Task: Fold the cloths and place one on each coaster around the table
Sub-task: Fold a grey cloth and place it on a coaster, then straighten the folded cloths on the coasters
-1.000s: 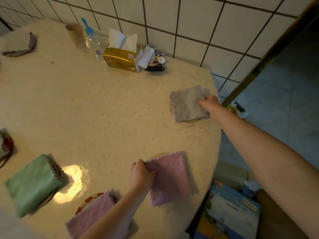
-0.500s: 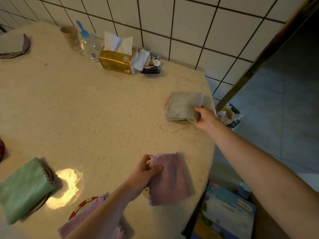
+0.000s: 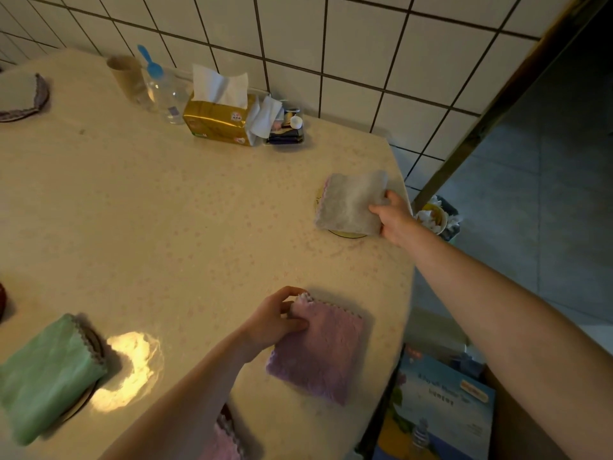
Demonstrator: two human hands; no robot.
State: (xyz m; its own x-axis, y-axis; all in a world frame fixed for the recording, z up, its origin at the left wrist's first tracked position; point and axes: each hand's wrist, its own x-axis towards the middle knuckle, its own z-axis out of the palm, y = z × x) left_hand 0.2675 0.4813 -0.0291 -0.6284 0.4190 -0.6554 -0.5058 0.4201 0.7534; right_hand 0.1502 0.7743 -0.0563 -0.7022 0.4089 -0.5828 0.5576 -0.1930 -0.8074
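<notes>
Cloths are being set out: the pink cloth (image 3: pixel 318 350) is being pinched at its corner by the left hand (image 3: pixel 272 322), the grey cloth (image 3: pixel 350 202) on its coaster (image 3: pixel 348 233) gripped by the right hand (image 3: pixel 394 217). Beyond the left fingers, the green cloth (image 3: pixel 46 373) is lying placed.

White tiled wall (image 3: pixel 365 44) with dark grout runs behind the cream speckled bench (image 3: pixel 166 210). A warm patch of light (image 3: pixel 132 370) glints on its surface. Grey tiled floor (image 3: pixel 547 194) lies dim at right, past a dark wooden frame (image 3: pixel 491 111).
</notes>
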